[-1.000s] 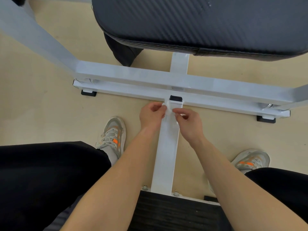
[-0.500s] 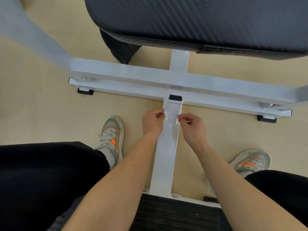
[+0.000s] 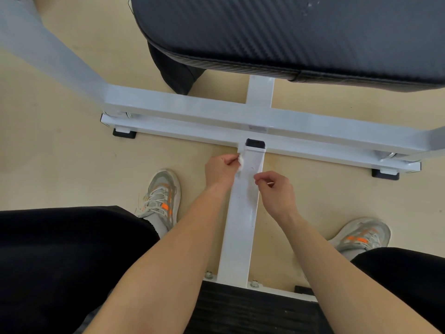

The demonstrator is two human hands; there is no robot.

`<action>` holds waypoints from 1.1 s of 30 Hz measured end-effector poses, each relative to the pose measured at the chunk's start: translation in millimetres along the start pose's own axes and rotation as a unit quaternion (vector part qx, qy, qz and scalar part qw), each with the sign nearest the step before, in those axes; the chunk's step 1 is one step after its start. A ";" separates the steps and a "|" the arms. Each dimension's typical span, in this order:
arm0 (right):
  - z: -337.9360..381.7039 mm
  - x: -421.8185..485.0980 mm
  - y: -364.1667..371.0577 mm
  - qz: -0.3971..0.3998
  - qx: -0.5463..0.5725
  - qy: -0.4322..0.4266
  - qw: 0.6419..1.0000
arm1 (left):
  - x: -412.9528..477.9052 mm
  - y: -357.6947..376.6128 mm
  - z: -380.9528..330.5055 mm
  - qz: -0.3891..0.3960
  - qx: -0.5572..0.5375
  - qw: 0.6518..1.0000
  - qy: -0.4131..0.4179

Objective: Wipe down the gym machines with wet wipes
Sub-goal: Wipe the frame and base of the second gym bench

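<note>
I sit over a white gym machine whose central floor beam (image 3: 240, 225) runs away from me to a cross bar (image 3: 192, 109). My left hand (image 3: 220, 171) pinches a small bunched white wet wipe (image 3: 240, 162) against the beam's left edge, near its far end. My right hand (image 3: 275, 189) hovers at the beam's right edge, a little nearer to me, with fingers curled and thumb and fingertip together. White on white hides whether it holds any of the wipe. A black end cap (image 3: 255, 143) closes the beam's tip.
A black padded seat (image 3: 301, 32) overhangs the far side. A slanted white frame tube (image 3: 48, 49) rises at the left. My grey and orange shoes (image 3: 161, 196) (image 3: 361, 233) flank the beam on the beige floor. A black ribbed plate (image 3: 252, 309) lies below me.
The wipe was stretched across the beam between both hands; now it is bunched at my left hand. My right hand has drawn back toward me and to the right.
</note>
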State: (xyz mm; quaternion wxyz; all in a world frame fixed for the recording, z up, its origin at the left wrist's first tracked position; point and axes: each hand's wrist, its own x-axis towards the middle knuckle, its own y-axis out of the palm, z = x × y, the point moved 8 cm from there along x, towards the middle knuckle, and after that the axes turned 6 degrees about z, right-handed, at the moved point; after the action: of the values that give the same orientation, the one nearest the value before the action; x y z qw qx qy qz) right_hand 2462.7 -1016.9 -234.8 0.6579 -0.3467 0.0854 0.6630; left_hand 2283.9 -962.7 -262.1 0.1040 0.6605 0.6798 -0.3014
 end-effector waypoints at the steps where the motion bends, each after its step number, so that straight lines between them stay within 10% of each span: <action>1: -0.6 0.5 0.2 0.002 0.001 0.001 1.000 | -0.5 -0.7 -5.9 -0.002 -0.023 1.000 0.012; 33: 140.9 -134.3 -57.3 0.039 0.032 -0.143 0.988 | -170.3 -55.1 -147.2 0.097 0.105 0.985 0.096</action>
State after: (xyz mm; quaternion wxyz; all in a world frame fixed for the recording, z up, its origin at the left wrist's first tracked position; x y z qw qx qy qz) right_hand 2452.8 -1039.0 -33.3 0.6482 -0.2233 0.0254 0.7276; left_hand 2286.8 -1021.4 -38.0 -0.0031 0.7563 0.5842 -0.2944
